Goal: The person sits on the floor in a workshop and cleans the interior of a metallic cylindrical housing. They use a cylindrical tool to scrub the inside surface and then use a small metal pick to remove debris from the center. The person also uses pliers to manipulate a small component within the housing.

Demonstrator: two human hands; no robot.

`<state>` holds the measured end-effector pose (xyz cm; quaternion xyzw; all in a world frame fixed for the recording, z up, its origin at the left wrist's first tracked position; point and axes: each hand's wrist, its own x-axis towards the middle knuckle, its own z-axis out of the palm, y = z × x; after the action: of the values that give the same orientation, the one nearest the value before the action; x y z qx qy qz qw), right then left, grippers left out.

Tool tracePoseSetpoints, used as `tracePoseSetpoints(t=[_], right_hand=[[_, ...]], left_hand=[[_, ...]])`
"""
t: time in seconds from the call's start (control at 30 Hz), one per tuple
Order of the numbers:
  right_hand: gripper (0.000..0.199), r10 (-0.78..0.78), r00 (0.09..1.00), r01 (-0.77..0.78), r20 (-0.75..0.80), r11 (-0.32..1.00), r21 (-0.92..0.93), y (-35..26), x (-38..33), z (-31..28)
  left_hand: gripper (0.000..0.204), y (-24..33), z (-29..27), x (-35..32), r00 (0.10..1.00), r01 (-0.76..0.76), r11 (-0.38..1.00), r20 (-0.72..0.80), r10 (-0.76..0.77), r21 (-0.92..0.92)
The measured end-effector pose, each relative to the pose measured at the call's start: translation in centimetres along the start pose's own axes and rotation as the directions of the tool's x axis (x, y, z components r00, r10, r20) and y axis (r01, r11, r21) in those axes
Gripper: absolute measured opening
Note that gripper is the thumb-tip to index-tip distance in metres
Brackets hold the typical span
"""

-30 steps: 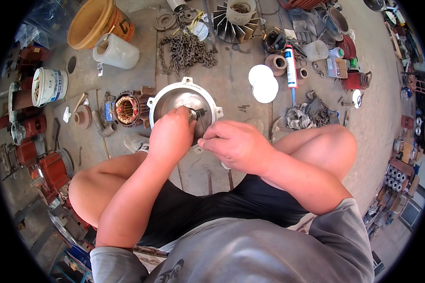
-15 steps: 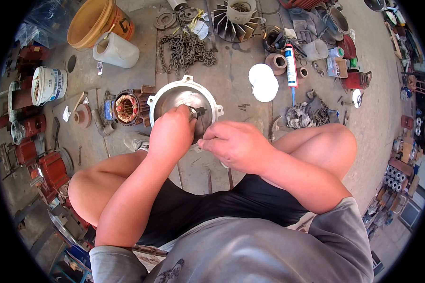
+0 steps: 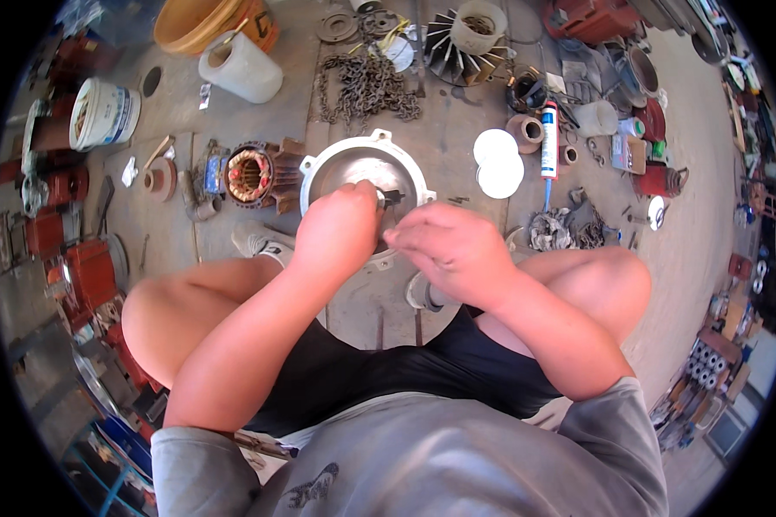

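Note:
A round, light-coloured metal housing (image 3: 317,168) with lugs on its rim stands open in front of my crossed legs. My left hand (image 3: 341,226) is closed over its near side, fingers wrapped round a small dark metal part (image 3: 394,197) that juts out to the right. Most of that part is hidden in the fist. Just right of it, above the housing's near right rim, my right hand (image 3: 459,254) has thumb and fingertips drawn together. Whatever lies between those fingertips is too small to make out. A short metal cylinder (image 3: 422,293) shows below my right hand.
Left of the housing lies a motor stator (image 3: 250,177) with copper windings. Beyond are a heap of chain (image 3: 366,90), a white jug (image 3: 250,73) and a finned fan wheel (image 3: 444,56). To the right are white discs (image 3: 498,168), a sealant cartridge (image 3: 549,142) and a rusty bushing (image 3: 524,133).
The whole view has shifted, so the floor items sit further right. My right hand has lifted slightly away from the housing's near rim, showing the metal cylinder below. My left hand keeps its grip.

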<state>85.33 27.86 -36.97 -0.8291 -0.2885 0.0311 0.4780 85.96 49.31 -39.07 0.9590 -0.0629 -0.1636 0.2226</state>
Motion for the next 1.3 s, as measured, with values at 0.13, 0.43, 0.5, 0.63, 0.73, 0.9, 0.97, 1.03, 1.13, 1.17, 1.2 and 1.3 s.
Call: tracePoseSetpoints(t=[0.13,0.43,0.5,0.63,0.73,0.9,0.97,1.03,1.13,1.17,1.2,1.3], right_hand=[[0.015,0.025,0.999,-0.026,-0.044,0.999,-0.027,0.3,1.7,-0.3],[0.021,-0.118,0.974,0.143,0.195,0.983,-0.117,-0.5,0.9,-0.7],[0.021,-0.17,0.963,0.196,0.21,0.975,-0.109,-0.4,0.5,-0.8],[0.023,-0.211,0.948,0.248,0.24,0.959,-0.139,-0.4,0.0,-1.1],[0.025,-0.201,0.955,0.23,0.216,0.966,-0.12,-0.1,0.0,-1.1],[0.021,-0.064,0.994,0.07,0.087,0.996,-0.061,0.0,1.5,-0.8],[0.019,-0.033,0.997,0.036,0.071,0.998,-0.047,-0.3,2.4,-0.9],[0.016,-0.025,0.995,0.031,0.097,0.998,-0.058,-0.5,3.0,-1.2],[0.016,0.012,0.999,-0.012,0.048,1.0,-0.014,-0.1,3.8,-1.2],[0.016,0.043,0.998,-0.043,0.045,0.999,-0.011,-0.2,4.1,-1.2],[0.015,0.074,0.996,-0.074,0.041,0.997,-0.008,-0.4,4.6,-1.4],[0.016,0.148,0.988,-0.149,0.041,0.989,0.024,-0.3,4.9,-1.3]], left_hand=[[0.023,-0.3,0.3,0.0,1.0,-0.02,1.0,-0.014,0.02,0.021],[0.022,0.0,-0.3,-0.2,1.0,-0.015,1.0,0.016,0.016,-0.012],[0.022,-0.2,0.2,0.0,1.0,-0.008,1.0,0.008,0.008,-0.004],[0.016,-0.3,0.4,0.0,1.0,-0.019,0.999,-0.004,0.019,0.029],[0.015,-0.2,0.2,0.1,1.0,-0.025,1.0,0.01,0.025,0.01],[0.016,-0.3,0.2,0.0,1.0,-0.028,1.0,0.01,0.028,0.008],[0.016,-0.4,0.2,0.0,1.0,-0.027,1.0,0.008,0.027,0.008],[0.015,-0.4,0.2,0.0,1.0,-0.024,1.0,0.008,0.024,0.0],[0.014,-0.4,0.2,0.1,0.999,-0.047,0.999,-0.002,0.047,-0.001],[0.013,-0.4,0.1,0.0,0.999,-0.039,0.999,0.004,0.039,0.004],[0.013,-0.4,0.0,0.0,1.0,-0.03,1.0,0.009,0.03,0.009],[0.013,-0.2,0.2,0.1,0.999,-0.032,0.999,0.007,0.032,0.007]])
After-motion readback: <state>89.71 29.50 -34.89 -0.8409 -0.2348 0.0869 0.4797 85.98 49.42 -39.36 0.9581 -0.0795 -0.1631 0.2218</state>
